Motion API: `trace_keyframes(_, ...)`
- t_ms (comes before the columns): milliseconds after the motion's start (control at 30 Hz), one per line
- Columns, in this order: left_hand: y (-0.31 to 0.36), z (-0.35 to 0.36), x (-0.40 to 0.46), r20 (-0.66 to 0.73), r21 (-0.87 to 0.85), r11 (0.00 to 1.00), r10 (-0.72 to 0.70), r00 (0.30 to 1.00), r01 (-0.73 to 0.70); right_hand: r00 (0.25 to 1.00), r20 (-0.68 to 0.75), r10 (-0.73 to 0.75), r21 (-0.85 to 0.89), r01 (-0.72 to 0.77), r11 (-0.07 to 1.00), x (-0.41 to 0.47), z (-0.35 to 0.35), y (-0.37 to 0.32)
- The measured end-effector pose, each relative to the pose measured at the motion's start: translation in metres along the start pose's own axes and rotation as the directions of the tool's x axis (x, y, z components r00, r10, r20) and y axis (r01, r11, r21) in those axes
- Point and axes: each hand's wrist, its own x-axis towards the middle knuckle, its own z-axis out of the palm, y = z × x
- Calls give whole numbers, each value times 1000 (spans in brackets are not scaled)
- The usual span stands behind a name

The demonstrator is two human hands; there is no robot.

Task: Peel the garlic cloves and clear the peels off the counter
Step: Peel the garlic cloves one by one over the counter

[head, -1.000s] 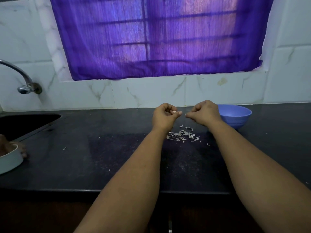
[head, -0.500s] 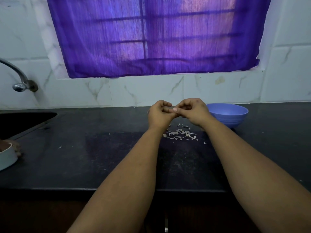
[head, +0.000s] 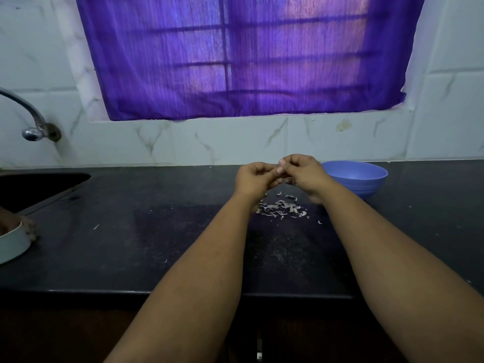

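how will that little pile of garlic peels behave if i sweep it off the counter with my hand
The garlic peels look thin, curled and papery, so they are probably very light and may scatter rather than slide as one heap. Stray flakes already lie apart on the dark counter, suggesting some will likely be left behind. They seem floppy, hard to pinch singly.

The peels (head: pixel 281 208) are scattered on the counter (head: pixel 157 231), below the left hand (head: pixel 255 179) and right hand (head: pixel 303 174), which are held together above it. A bowl (head: pixel 358 179) is set just right of the hands. A sink (head: pixel 34 187) is recessed far left, under a tap (head: pixel 31 121), with a dish (head: pixel 11 244) placed before it.
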Motion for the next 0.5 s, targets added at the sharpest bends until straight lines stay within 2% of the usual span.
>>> trace_keyframes(100,0,-2,0,10,52,998,29,1000,-29,984,122,131,211,-155,965,-3,-5,-4)
trace_keyframes(200,-1,-4,0,-12,113,990,80,997,-78,949,177,261,352,-308,884,-3,-9,-5)
trace_keyframes(333,0,-5,-2,43,157,979,127,991,-132,896,230,379,439,-443,782,-2,-12,-4)
trace_keyframes(500,0,-3,-2,42,140,977,154,987,-158,868,287,406,509,-497,702,-4,-13,-6)
